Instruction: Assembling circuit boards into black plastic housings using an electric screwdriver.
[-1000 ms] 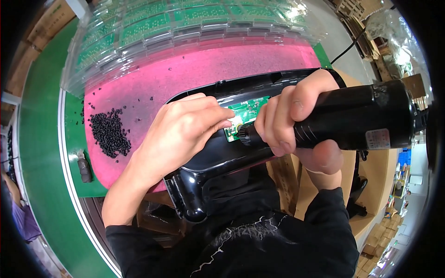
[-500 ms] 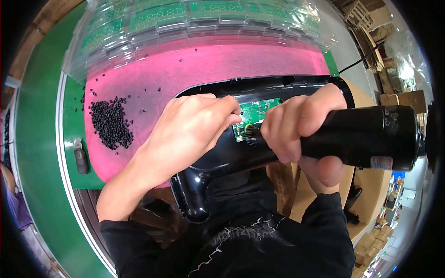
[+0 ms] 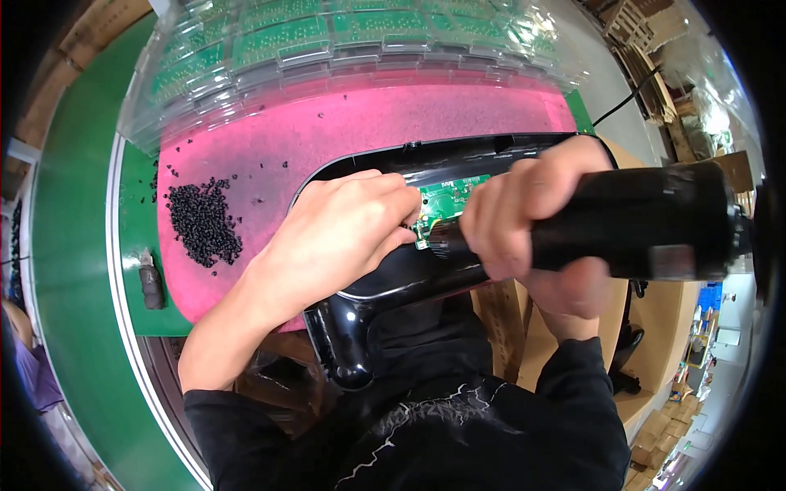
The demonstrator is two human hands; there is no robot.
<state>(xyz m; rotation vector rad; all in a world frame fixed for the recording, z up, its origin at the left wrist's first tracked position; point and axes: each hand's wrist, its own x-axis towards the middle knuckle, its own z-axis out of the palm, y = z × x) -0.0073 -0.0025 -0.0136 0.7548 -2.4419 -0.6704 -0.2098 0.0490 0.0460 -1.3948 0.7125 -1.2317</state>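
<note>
A black plastic housing (image 3: 409, 277) lies across my front, with a small green circuit board (image 3: 452, 198) inside it. My left hand (image 3: 344, 225) reaches over the housing's left part, its thumb and fingers pinched together at the board's lower left corner; whatever they hold is hidden. Wrapped in my right hand (image 3: 528, 217) is a black electric screwdriver (image 3: 643, 225), lying nearly level. Its ribbed nose points left, close to my left fingertips at the board's lower edge. The driver's tip cannot be made out. Motion blurs the tool and my right fingers.
A heap of small black screws (image 3: 201, 225) sits on the pink mat (image 3: 360, 114), with a few strewn around it. Clear plastic trays of green boards (image 3: 327, 37) are stacked behind. A dark-handled object (image 3: 151, 282) lies at left. Cardboard boxes (image 3: 659, 344) stand at right.
My left fingertips have shifted down along the board toward its lower corner. The screwdriver's rear end has risen slightly in the picture. The housing stays nearly where it was.
</note>
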